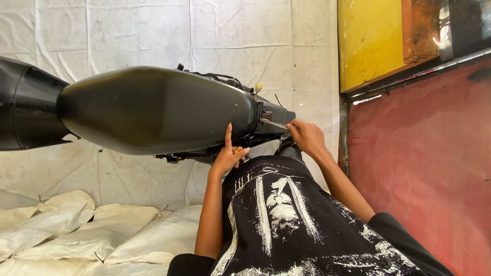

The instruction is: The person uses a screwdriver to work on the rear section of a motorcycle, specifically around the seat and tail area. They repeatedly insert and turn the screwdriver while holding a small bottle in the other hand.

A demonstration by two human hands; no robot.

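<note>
Two fingers point(295, 127) around screwdriver point(273, 123)

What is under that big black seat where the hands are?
Under the black seat, dark frame parts and cables show at its edge. The left hand and right hand, holding a thin metal tool, cover the rest.

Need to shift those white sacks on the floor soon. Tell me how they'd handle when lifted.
The sacks look full and slumped, so probably heavy and saggy, bending in the middle. Their woven skin seems smooth, perhaps slippery. Lying flat, they are unlikely to roll.
</note>
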